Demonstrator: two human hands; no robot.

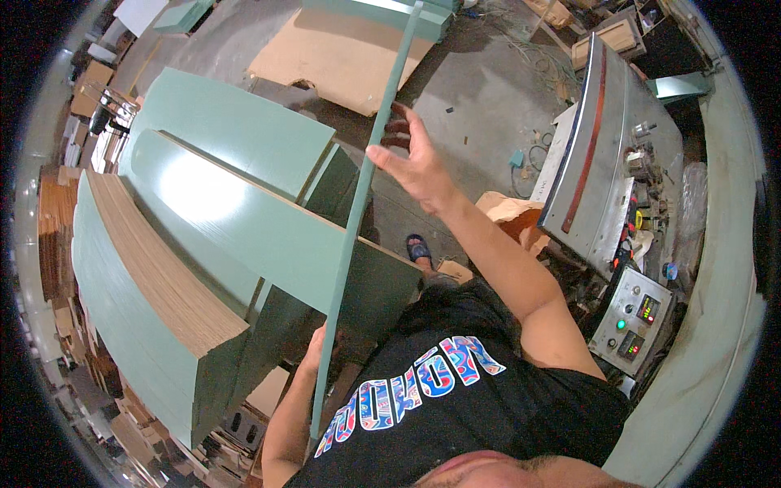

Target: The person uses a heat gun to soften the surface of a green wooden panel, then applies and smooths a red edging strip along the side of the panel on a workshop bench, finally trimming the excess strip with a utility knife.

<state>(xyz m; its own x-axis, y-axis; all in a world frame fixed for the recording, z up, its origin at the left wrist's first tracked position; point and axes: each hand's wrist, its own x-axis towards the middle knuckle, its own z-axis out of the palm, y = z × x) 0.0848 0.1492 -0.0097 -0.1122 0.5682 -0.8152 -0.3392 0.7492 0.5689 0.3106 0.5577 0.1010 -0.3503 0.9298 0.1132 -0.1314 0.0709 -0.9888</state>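
A long green-faced board (351, 236) stands on edge in front of my chest, seen almost edge-on. My right hand (416, 167) grips its far part, thumb on the near edge and fingers curled behind. Lower down, my left hand (316, 348) is closed around the board, its fingers mostly hidden by it. Just left of it lies a wide green panel (244, 236) on top of other green panels. A thick stack of boards (154, 260) with brown bare edges is at the far left.
To the right stands a metal machine (610, 154) with a control box (633, 321) showing a green light. A brown sheet (325, 61) lies on the floor ahead, with green boards at its far side. Wood stacks (58, 236) line the left side.
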